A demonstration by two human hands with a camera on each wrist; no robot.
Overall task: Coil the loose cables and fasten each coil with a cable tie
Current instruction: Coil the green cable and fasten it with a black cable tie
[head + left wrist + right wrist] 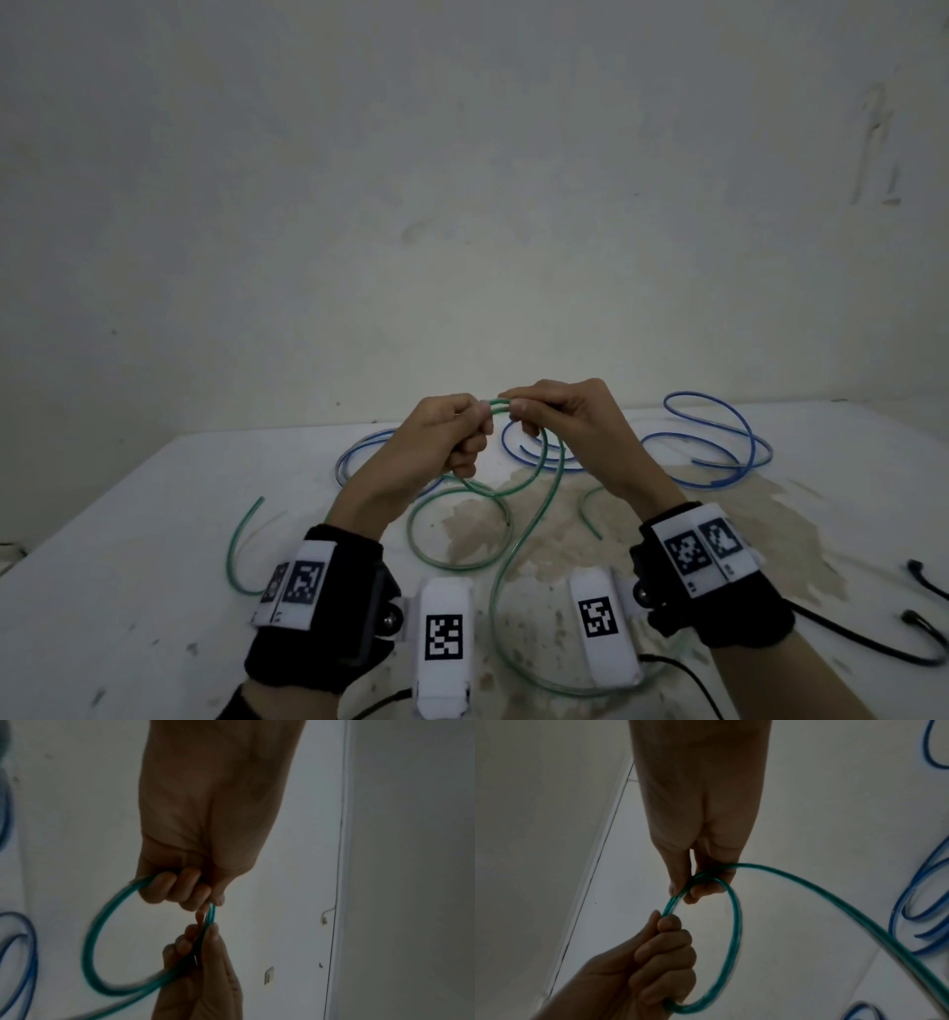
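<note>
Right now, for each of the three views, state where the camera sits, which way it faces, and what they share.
Head: worn on the head, looking forward and down at the table; both forearms, left hand and right hand show.
Left wrist: looks along the left hand toward the right hand.
Right wrist: looks along the right hand toward the left hand.
Shared: green cable loop, blue cable.

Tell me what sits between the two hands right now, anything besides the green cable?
Only a short arc of the green cable spans the gap between the left hand and right hand, clearest in the head view. Both pinch it.
</note>
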